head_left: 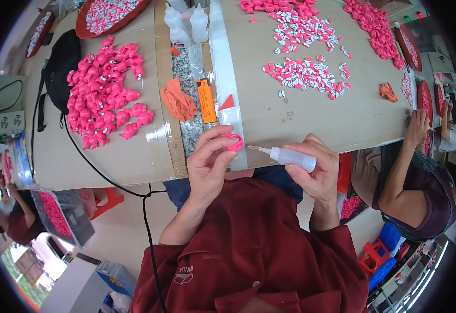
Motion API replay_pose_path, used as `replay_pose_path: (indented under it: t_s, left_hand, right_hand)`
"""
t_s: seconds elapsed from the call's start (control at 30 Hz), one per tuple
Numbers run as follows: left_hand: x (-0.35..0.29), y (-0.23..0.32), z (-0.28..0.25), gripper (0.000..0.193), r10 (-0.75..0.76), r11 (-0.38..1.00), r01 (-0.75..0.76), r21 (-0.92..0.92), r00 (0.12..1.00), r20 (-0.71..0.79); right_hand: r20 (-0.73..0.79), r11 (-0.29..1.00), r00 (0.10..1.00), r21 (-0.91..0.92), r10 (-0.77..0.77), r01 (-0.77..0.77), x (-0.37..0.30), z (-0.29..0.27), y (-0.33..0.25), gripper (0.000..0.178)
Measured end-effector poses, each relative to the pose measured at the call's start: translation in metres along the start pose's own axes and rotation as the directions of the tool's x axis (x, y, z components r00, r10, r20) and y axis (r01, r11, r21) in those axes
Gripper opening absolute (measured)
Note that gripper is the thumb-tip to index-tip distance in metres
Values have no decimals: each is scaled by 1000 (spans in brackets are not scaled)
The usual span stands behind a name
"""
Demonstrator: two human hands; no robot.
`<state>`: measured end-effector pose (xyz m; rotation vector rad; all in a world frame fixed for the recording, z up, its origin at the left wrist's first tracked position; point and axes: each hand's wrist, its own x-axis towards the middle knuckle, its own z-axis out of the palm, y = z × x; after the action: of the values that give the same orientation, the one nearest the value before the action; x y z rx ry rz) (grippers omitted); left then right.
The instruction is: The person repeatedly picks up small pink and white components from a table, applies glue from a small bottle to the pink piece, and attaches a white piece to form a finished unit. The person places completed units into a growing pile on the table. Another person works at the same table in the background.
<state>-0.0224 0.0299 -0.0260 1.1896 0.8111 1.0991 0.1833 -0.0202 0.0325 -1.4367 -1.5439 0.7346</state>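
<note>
Between its thumb and fingers, my left hand (209, 161) pinches a small pink ring-like plastic part (234, 143), held just above the table's near edge. My right hand (319, 166) grips a translucent white squeeze bottle (293, 158), tipped on its side. Its thin nozzle points left at the pink part, with a small gap between them. Left of my hands lies a heap of pink figure-shaped parts (102, 94). Small pink-and-white pieces (309, 75) are spread out on the right side of the table.
Beyond my left hand are an orange cloth (179, 100), an orange box (206, 101) and white squeeze bottles (199, 25). A black cord (110, 180) crosses the left edge beside a black bag (63, 68). At the far left stands a red tray (84, 26). A co-worker's arm (410, 151) is at right.
</note>
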Motion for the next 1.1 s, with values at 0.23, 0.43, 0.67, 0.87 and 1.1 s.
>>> replay_pose_path:
  t_s: [0.23, 0.43, 0.67, 0.87, 1.1]
  left_hand:
    - [-1, 3, 2, 22, -193, 963, 194, -185, 981, 21]
    - [0, 3, 5, 24, -243, 945, 244, -216, 970, 30]
    - [1, 7, 5, 24, -322, 880, 322, -348, 945, 59]
    - [-1, 5, 0, 23, -364, 859, 377, -347, 926, 104]
    - [-4, 7, -2, 23, -379, 824, 399, -403, 916, 134]
  right_hand:
    - [-27, 1000, 1000, 2, 9, -9, 3, -1, -3, 28]
    - [-36, 1000, 999, 20, 11, -10, 1, -2, -2, 28]
    - [-94, 885, 959, 417, 269, -207, -2, 1, 7, 31]
    - [-134, 844, 950, 505, 283, -180, 24, 32, 21, 27]
    - [-239, 975, 960, 198, 144, -96, 44, 65, 42, 30]
